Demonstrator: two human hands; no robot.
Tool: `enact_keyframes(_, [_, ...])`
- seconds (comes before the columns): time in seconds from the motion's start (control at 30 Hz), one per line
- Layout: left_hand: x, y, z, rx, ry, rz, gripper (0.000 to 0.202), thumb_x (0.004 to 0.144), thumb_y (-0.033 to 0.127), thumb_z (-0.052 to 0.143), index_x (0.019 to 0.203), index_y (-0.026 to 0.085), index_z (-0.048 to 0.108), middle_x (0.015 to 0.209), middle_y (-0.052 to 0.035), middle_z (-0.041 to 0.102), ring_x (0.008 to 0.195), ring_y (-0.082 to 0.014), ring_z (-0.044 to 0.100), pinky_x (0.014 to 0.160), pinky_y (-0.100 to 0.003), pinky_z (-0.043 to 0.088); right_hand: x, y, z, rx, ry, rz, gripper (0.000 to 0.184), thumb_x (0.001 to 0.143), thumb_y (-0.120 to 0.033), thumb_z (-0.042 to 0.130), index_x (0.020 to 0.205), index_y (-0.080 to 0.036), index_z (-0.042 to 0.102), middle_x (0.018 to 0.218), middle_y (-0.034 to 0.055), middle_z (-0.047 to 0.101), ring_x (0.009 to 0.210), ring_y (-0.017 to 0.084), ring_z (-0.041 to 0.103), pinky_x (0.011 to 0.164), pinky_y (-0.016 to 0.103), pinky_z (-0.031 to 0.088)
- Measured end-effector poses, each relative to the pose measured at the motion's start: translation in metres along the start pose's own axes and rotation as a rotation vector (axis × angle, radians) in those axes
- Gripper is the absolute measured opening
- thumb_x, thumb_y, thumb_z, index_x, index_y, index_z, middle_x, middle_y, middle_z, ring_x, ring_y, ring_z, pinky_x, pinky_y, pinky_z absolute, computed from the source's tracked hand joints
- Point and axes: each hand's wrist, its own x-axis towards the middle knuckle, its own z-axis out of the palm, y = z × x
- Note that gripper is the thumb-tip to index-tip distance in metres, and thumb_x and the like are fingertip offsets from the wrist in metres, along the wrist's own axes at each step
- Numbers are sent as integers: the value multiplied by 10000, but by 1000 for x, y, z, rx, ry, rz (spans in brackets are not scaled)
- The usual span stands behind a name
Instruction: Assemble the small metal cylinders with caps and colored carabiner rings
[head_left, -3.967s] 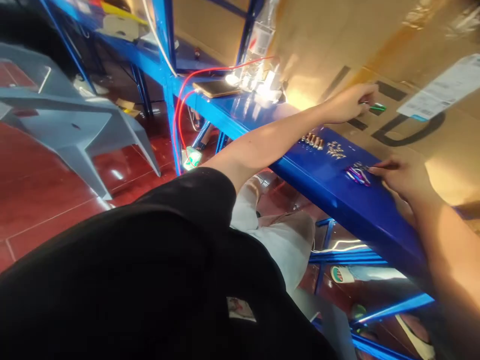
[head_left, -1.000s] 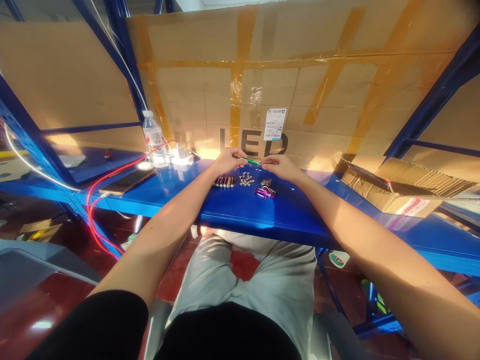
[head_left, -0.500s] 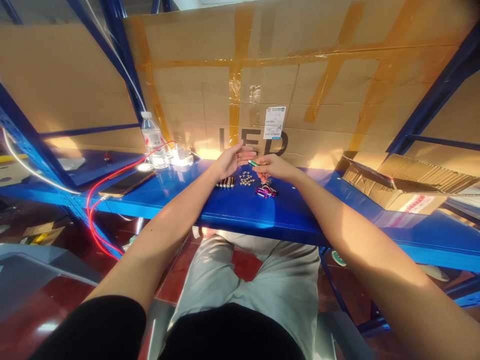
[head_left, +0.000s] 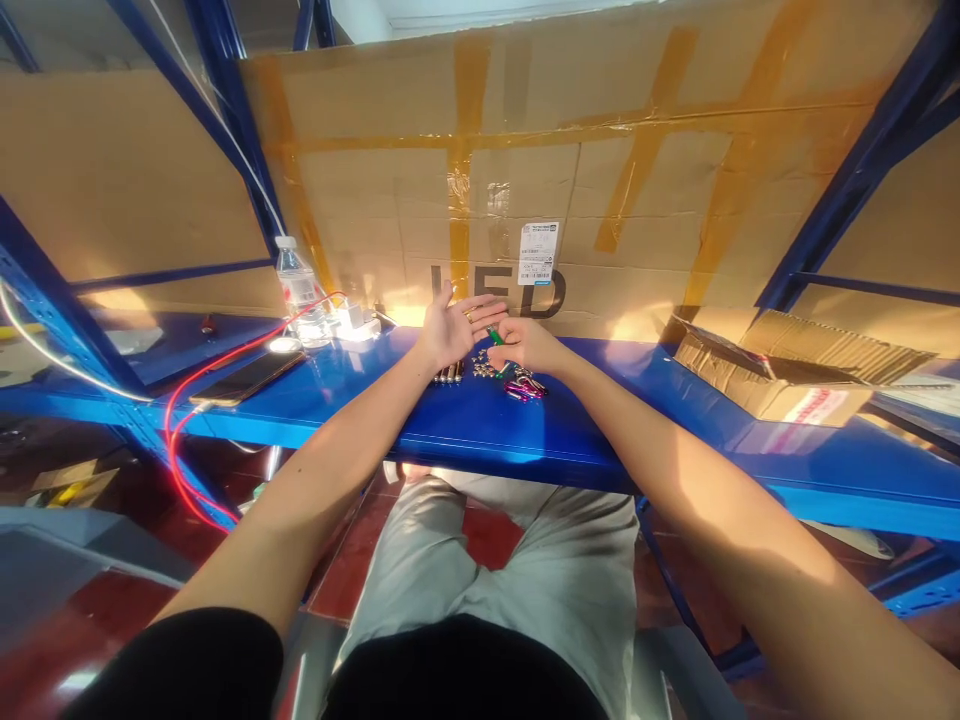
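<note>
My left hand (head_left: 454, 328) is held palm up with the fingers spread, just above the blue shelf (head_left: 480, 425). My right hand (head_left: 525, 343) is closed around a small green stick-like piece (head_left: 494, 336) and holds it against the left palm. Below the hands lie a row of brass-coloured cylinders (head_left: 448, 375), a heap of small metal bits (head_left: 484, 367) and some purple and pink clips (head_left: 525, 388).
A taped cardboard box marked LED (head_left: 600, 180) stands behind the hands. At the left are a water bottle (head_left: 294, 272), a white charger (head_left: 352, 320), a phone (head_left: 244, 378) and red cables (head_left: 187, 420). An opened carton (head_left: 795, 375) lies at the right. My light trousers (head_left: 510, 570) show below.
Earlier both hands pinched the green piece at its two ends. The left hand has let go and turned palm up, and the right hand has brought the piece onto that palm.
</note>
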Motion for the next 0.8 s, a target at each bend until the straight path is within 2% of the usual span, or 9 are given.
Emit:
enact_keyframes(0.1, [0, 1, 2, -41, -6, -1, 927, 1004, 727, 187, 1623, 68, 391, 1279, -196, 742, 1276, -333, 674, 961, -461, 567, 0, -3, 1, -55, 7, 11, 242, 901, -194, 734, 773, -210, 529, 483, -63, 539, 444, 132, 549, 496, 251, 402])
enact_keyframes(0.2, [0, 2, 6, -57, 14, 11, 917, 1014, 717, 164, 1616, 64, 395, 1235, -195, 754, 1259, -325, 684, 960, -461, 565, 0, -8, 3, -24, -34, 46, 235, 972, -301, 693, 796, -199, 576, 472, -85, 426, 391, 100, 429, 422, 239, 324])
enact_keyframes(0.3, [0, 3, 9, -48, 0, -10, 927, 1005, 735, 153, 1614, 81, 400, 1209, -195, 757, 1269, -335, 676, 938, -478, 567, -1, -15, 5, 35, -33, 104, 189, 976, -231, 652, 799, -170, 621, 485, -75, 410, 407, 88, 369, 396, 240, 281])
enact_keyframes(0.43, [-1, 3, 10, -61, -17, -28, 926, 1004, 737, 150, 1599, 85, 427, 1235, -208, 746, 1271, -355, 674, 923, -500, 570, -4, -19, 8, 56, -18, 99, 167, 958, -134, 591, 797, -150, 629, 494, -65, 432, 429, 88, 379, 422, 242, 309])
enact_keyframes(0.57, [-3, 1, 12, -81, -2, -34, 923, 1004, 745, 156, 1578, 92, 464, 1264, -206, 741, 1271, -360, 675, 920, -503, 577, 0, -11, 8, 12, -42, 83, 126, 960, -185, 615, 851, -139, 658, 479, -62, 465, 422, 100, 409, 437, 251, 314])
enact_keyframes(0.8, [-8, -2, 22, -46, 51, -44, 929, 1002, 754, 142, 1577, 109, 486, 1323, -204, 723, 1306, -363, 656, 929, -502, 577, 5, -1, 7, -59, -107, 87, 195, 973, -286, 641, 859, -139, 700, 451, -49, 490, 406, 118, 431, 465, 271, 330])
